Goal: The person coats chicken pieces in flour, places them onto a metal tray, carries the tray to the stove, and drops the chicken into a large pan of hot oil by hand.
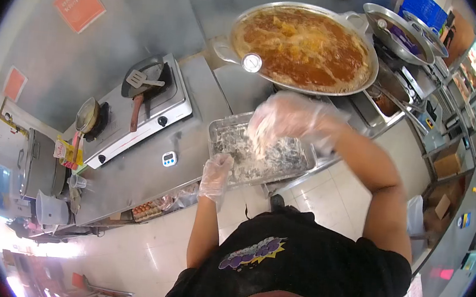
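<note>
A metal tray (215,129) dusted with white flour lies on the steel counter. My right hand (289,119), in a clear plastic glove, is closed round a floury piece (261,134) above the tray, near the big pan's lower rim. My left hand (216,172), also gloved, rests at the tray's left edge; its fingers look bent, and whether they grip the rim is unclear. Just beyond the tray, a large two-handled pan (306,89) holds bubbling brown oil with golden pieces frying in it. A round dial thermometer (251,63) sits at the pan's left rim.
To the left, a white gas stove (137,121) carries a dark pan with a spatula and a small pan (87,115). A timer (169,158) lies on the counter. Metal bowls (400,38) and a container with tongs (389,100) are at the right.
</note>
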Demonstrator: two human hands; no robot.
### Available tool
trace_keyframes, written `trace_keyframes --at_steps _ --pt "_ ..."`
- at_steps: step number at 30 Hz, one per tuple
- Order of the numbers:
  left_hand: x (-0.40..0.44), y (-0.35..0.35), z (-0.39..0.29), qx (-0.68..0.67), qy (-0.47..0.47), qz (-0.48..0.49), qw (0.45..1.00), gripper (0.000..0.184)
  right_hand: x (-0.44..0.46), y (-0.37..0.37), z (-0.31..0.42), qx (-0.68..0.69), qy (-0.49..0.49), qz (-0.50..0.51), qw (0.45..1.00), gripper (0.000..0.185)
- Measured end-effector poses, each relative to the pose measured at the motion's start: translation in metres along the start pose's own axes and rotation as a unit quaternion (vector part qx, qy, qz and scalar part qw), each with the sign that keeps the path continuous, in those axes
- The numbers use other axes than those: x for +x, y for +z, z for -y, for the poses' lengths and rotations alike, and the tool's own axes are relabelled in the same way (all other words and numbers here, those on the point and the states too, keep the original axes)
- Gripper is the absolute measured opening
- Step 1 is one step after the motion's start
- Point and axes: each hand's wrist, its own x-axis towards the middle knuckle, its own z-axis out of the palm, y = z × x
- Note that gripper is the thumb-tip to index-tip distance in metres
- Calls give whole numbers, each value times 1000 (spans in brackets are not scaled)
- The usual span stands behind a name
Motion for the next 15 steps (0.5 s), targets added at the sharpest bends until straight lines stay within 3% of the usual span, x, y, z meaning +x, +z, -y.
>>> trace_keyframes --at_steps 3,5,8,11,15 --pt "5 1 6 -16 14 4 1000 34 -14 -85 64 -17 -73 -29 997 30" --pt "8 2 6 -16 2 -6 1000 33 -9 -134 65 11 -87 -88 992 28" --pt "-1 10 -13 -23 -8 -43 999 32 29 -197 62 -126 69 -155 977 28" --pt "-2 22 -14 -35 17 -81 996 30 82 -236 18 -295 195 -189 916 29" --pt "10 24 -13 22 -39 -76 996 24 128 -265 -59 -326 251 -148 900 39"
